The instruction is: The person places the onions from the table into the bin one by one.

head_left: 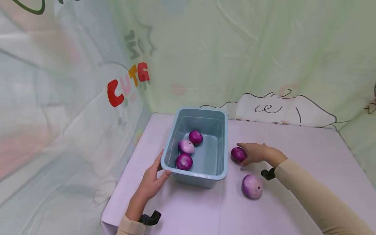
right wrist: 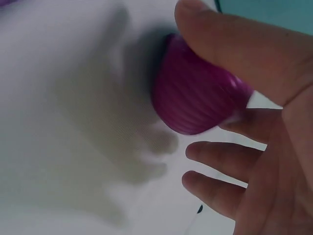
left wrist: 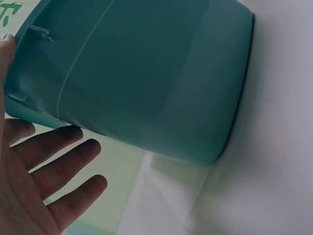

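Gripping a small, round, glossy deep-purple onion (head_left: 237,154) with the right hand (head_left: 255,153), just beside the right wall of a blue-grey rectangular plastic tub (head_left: 194,174) on a pale lilac tablecloth (head_left: 188,212). Impossible to tell whether lifted or resting. From the right wrist, easier to see: thumb over the onion's ridged skin, two fingers extended clear below. Touching the tub's near left corner with the left hand (head_left: 150,182), loosely opened; in the left wrist view, near-straight fingers spread outside the wall, mostly hidden from the head. Only in the head view, inside the tub along its left: two deep-purple onions (head_left: 184,162) with a paler purple-and-white onion (head_left: 186,147) between.
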`<state>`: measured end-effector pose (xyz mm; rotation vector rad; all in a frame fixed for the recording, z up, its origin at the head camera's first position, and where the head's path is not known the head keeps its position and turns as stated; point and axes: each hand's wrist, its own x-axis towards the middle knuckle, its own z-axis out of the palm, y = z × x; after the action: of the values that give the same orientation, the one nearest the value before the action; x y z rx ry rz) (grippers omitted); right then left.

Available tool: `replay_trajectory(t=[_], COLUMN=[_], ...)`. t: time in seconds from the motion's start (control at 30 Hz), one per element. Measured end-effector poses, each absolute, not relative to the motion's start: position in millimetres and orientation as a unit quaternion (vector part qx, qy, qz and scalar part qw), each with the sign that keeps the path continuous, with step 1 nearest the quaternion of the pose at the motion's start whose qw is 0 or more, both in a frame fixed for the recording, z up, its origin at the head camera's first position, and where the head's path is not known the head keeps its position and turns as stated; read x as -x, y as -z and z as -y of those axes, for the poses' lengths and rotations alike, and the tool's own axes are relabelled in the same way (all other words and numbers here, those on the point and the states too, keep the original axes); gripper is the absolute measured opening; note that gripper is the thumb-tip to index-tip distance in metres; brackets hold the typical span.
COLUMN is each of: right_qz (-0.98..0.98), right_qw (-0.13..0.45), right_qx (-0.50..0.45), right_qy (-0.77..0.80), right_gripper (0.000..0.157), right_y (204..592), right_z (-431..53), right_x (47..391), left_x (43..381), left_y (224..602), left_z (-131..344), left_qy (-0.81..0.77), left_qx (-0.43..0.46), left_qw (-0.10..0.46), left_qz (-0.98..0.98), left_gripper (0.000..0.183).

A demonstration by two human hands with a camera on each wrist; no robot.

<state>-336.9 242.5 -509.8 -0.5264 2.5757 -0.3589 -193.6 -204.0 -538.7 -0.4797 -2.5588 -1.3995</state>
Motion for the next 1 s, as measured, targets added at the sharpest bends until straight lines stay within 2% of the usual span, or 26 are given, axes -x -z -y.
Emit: replay_trajectory(t=[0.57,0.77,0.9,1.0], right_qz=[-0.956,-0.956,-0.952,-0.949], right_qw=[0.192,0.173,0.146,0.116], right_qx=[0.19,0.186,0.19,0.19], right_qy=[0.117,0.146,0.191,0.224], right_gripper=[0.093,0.085,0.079,0.081], right_y=[518,522,516,506], right_z=[-236,-240,-248,-256], right_x=[330,333,333,332], left_x=[193,193,192,193], left_y=[535,536,536,536], left_z=[203,203,203,203], left_qy=[0.472,0.469,0.47,0.471], left_qx=[0.154,0.152,0.152,0.154], left_qw=[0.081,0.08,0.082,0.084], left_qz=[0.864,0.866,0.865,0.864], left_gripper=[0.081,0.081,0.081,0.081])
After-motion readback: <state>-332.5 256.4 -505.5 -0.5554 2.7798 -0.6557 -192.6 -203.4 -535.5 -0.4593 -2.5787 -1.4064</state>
